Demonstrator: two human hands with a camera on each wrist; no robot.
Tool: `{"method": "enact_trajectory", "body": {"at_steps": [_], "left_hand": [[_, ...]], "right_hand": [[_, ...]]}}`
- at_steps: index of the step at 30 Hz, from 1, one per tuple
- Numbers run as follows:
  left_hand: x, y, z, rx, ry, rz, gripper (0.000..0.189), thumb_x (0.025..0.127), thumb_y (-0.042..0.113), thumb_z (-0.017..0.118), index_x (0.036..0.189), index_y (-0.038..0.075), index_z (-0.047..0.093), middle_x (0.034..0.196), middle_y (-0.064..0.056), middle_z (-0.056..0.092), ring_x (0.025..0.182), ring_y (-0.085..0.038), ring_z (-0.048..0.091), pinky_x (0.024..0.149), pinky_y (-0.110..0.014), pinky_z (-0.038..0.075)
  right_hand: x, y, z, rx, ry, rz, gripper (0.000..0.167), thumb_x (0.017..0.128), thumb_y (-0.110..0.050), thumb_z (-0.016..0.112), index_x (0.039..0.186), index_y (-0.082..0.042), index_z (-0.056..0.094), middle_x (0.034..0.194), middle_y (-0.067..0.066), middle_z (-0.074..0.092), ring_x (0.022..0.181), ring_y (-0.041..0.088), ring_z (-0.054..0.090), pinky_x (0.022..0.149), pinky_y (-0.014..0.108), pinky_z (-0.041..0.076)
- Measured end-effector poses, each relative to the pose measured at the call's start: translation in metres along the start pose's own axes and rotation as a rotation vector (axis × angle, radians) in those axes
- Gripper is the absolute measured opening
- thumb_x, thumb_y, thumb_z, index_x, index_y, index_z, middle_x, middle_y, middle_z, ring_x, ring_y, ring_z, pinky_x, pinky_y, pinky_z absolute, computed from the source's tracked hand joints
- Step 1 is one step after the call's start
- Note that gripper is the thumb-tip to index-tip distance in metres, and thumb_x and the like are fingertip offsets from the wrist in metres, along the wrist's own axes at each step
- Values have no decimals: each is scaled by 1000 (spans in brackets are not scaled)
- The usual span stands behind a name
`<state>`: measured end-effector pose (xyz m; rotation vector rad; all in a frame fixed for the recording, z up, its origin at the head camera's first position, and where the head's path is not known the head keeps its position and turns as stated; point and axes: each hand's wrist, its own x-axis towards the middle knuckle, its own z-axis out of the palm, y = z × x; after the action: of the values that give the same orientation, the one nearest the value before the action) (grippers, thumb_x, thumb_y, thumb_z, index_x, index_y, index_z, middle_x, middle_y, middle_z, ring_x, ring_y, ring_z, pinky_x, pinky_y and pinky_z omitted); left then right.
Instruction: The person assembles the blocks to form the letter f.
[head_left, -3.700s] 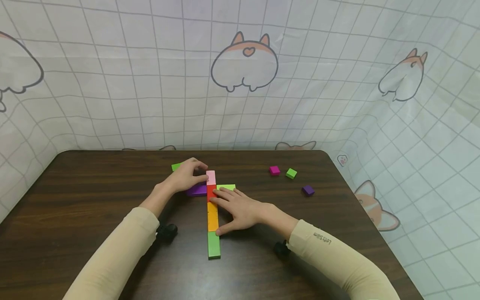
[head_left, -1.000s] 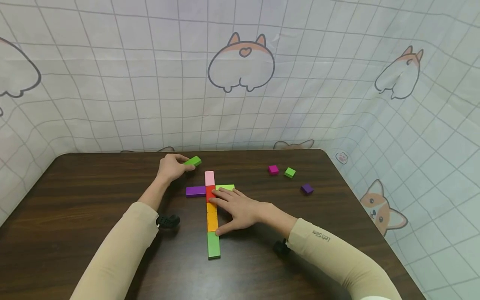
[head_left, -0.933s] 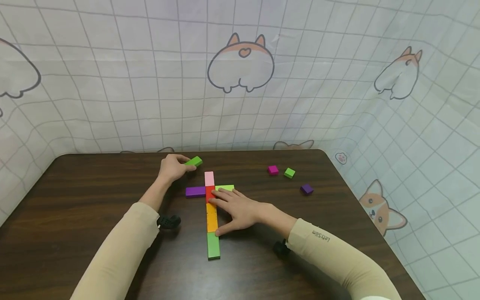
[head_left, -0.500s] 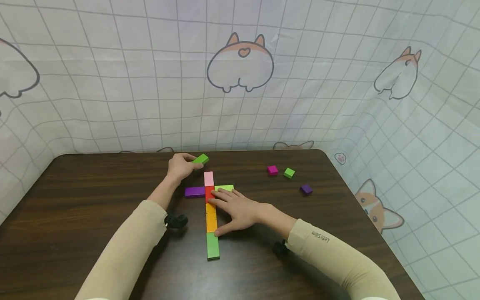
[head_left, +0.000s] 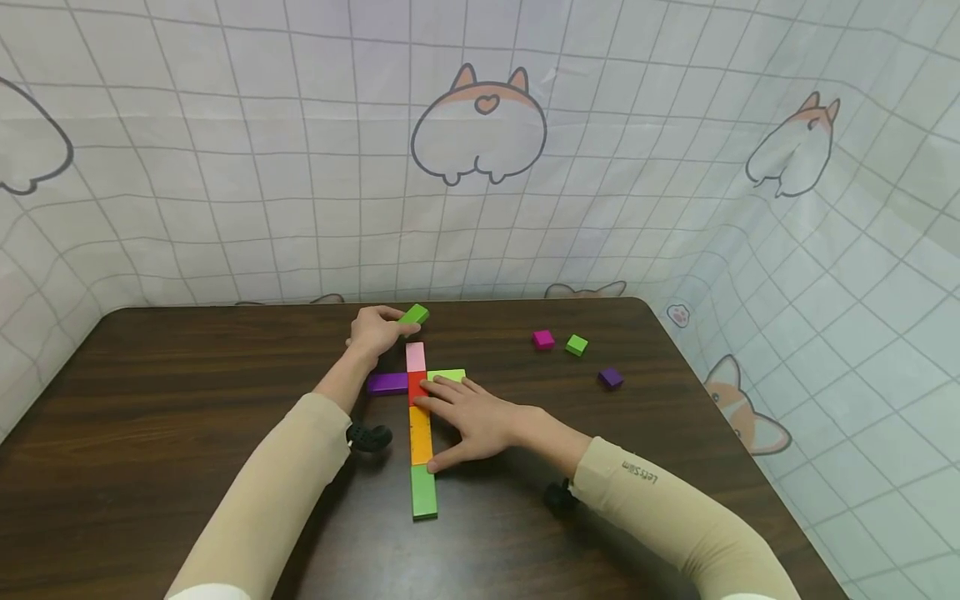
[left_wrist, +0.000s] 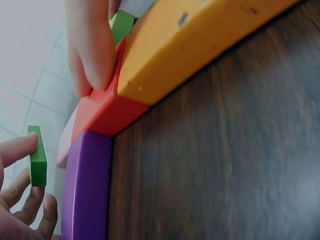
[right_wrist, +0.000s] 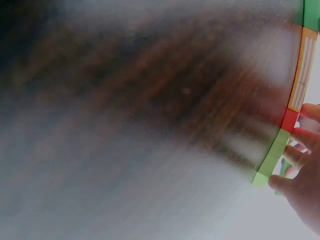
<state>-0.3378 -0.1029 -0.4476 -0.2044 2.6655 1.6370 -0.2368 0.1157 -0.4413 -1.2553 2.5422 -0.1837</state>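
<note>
Between thumb and fingers my left hand (head_left: 375,332) pinches a green block (head_left: 415,314), just beyond the far end of a cross of coloured blocks. In the left wrist view that green block (left_wrist: 37,157) is apart from the others. The cross has a pink block (head_left: 416,357), a red block (head_left: 415,387), an orange block (head_left: 421,435) and a green block (head_left: 423,492) in a line. A purple block (head_left: 387,383) joins the red one on the left, a light green block (head_left: 447,375) on the right. My right hand (head_left: 480,421) lies spread, its fingertips on the red and light green blocks.
A magenta block (head_left: 543,339), a small green block (head_left: 577,345) and a dark purple block (head_left: 611,378) lie at the right of the dark wooden table (head_left: 187,417). A white gridded cloth (head_left: 337,167) hangs behind the table's far edge.
My left hand has left the pink block and taken hold of the green block from the far left. Over the last second it carried it rightward. My right hand stayed in place.
</note>
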Motion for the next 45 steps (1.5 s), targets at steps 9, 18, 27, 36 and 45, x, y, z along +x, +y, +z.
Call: {"method": "enact_trajectory", "body": {"at_steps": [9, 18, 27, 36, 45], "left_hand": [[3, 6, 11, 131, 6, -8, 43, 90, 34, 78, 122, 7, 72, 127, -19, 64, 127, -42, 51, 111, -73, 5], [2, 16, 18, 169, 17, -14, 43, 89, 35, 80, 121, 7, 73, 123, -18, 66, 122, -40, 54, 109, -69, 10], [6, 17, 24, 208, 21, -28, 42, 87, 36, 82, 118, 8, 74, 119, -16, 67, 118, -39, 55, 107, -66, 15], [4, 16, 29, 326, 42, -12, 41, 87, 38, 82, 115, 8, 76, 117, -15, 69, 119, -41, 52, 102, -64, 21], [4, 12, 29, 350, 40, 7, 40, 90, 44, 77, 111, 9, 77, 117, -14, 71, 115, -39, 58, 101, -63, 25]], "right_hand": [[1, -1, -2, -3, 0, -10, 99, 90, -73, 59, 165, -19, 23, 171, 5, 14, 157, 23, 4, 123, 54, 7], [0, 0, -5, 5, -9, 1, 100, 90, -72, 60, 166, -20, 21, 172, 5, 12, 157, 22, 2, 123, 53, 5], [0, -1, -6, -2, -12, -3, 99, 91, -71, 60, 166, -20, 21, 172, 5, 12, 157, 22, 1, 123, 53, 6], [3, -1, -2, -9, 4, -15, 100, 91, -72, 60, 166, -18, 22, 171, 5, 12, 157, 24, 4, 122, 55, 8], [1, 0, -1, -8, 2, -7, 99, 91, -72, 59, 166, -19, 21, 172, 4, 11, 157, 23, 3, 123, 54, 7]]}}
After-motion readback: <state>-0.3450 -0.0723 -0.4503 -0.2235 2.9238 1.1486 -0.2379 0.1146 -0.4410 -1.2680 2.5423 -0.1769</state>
